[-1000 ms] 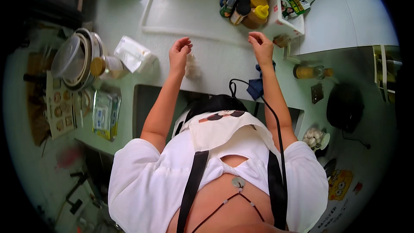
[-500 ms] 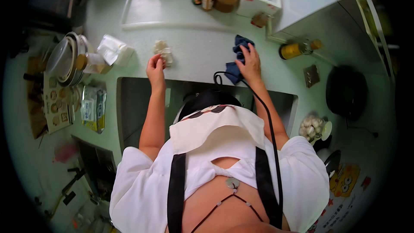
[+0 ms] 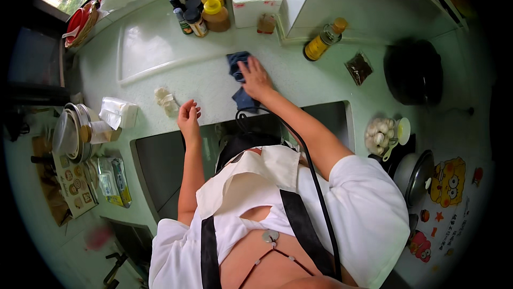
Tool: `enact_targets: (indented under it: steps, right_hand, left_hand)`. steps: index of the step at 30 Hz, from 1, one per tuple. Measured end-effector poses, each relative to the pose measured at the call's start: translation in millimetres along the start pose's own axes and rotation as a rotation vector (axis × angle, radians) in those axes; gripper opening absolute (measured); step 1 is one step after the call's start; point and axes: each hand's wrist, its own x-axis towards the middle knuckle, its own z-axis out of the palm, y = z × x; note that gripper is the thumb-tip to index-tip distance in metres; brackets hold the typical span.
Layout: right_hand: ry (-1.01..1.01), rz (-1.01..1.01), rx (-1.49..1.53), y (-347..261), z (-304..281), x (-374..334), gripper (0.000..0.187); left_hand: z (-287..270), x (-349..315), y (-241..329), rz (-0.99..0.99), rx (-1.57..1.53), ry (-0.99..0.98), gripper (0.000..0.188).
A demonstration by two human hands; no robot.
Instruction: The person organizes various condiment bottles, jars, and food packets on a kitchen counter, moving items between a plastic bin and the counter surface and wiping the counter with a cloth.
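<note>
My right hand [image 3: 256, 79] lies on a crumpled dark blue cloth [image 3: 238, 65], pressing it to the pale counter [image 3: 206, 83] with its fingers over the cloth's right side. Part of the cloth trails toward me, beneath the wrist. My left hand [image 3: 189, 119] hovers at the counter's front edge, fingers loosely curled in, with nothing seen in them; the palm is hidden. Just left of it, and apart from it, a crumpled whitish tissue [image 3: 166, 101] rests on the counter. A black cable [image 3: 304, 139] runs across my right forearm.
Sauce bottles and jars [image 3: 195, 13] stand at the back beside a white box [image 3: 255, 5]. On the right are an oil bottle [image 3: 323, 40], a small dark packet [image 3: 358, 68], a black pot [image 3: 412, 72] and garlic [image 3: 379, 133]. A tissue pack [image 3: 118, 111] and stacked bowls [image 3: 75, 131] sit left.
The view has shifted and turned. My right hand has slid the blue cloth leftward and farther away, toward the back. My left hand has come away from the tissue.
</note>
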Motion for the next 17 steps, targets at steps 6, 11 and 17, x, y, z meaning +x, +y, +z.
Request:
enact_targets:
  steps: [6, 11, 17]
  right_hand:
    - [0.136, -0.272, -0.085, 14.8, 0.1, -25.6, 0.039]
    - [0.214, -0.016, -0.251, 79.8, -33.9, -63.6, 0.041]
    - [0.101, 0.215, -0.155, 126.8, -93.5, -101.3, 0.057]
  left_hand:
    - [26.8, 2.6, -0.2, 0.002, 0.008, -0.122, 0.02]
    - [43.7, 7.9, -8.6, -0.019, 0.038, -0.196, 0.019]
    - [69.8, 10.2, -3.9, -0.032, 0.038, -0.322, 0.02]
